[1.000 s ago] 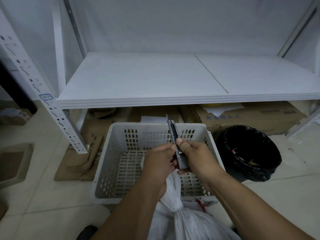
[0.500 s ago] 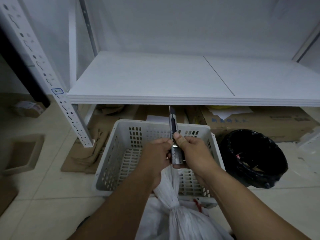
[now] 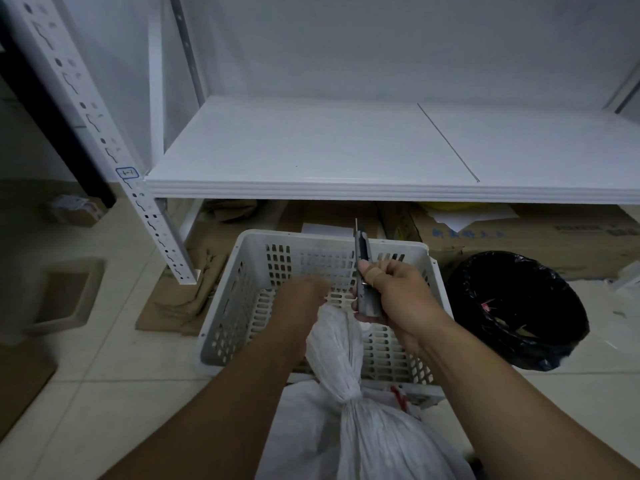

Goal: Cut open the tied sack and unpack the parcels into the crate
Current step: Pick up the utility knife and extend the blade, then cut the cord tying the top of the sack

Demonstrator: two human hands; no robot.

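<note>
Right fingers [image 3: 390, 269] clench the utility knife [image 3: 363, 252]. The thumb sits on its spine and the thin blade points up, over the far rim of the crate [image 3: 311, 236]. The right hand [image 3: 401, 299] is mid-frame, right of centre. The left hand [image 3: 304, 296] sits just left of the knife, at the top of the sack's gathered neck. It is motion-blurred, so I cannot tell whether its fingers grip the neck or only hover there.

The sack [image 3: 346, 358] rises from the lower centre of the frame. Its neck leans over the crate's near rim and is still cinched at the tie [image 3: 349, 398].

Progress: early. The knife is out and ready, but no cut shows, the sack is closed, and no parcels are visible in the crate. Left to do: cut the tie or neck, then unpack everything.

Versus 0.5 s ago: both hands were together on the knife. Now the left hand has come off it and shifted left toward the neck. The right hand alone holds the knife, and the blade looks pushed out.

Black bin [image 3: 519, 306] at right, white shelf [image 3: 346, 150] above.
</note>
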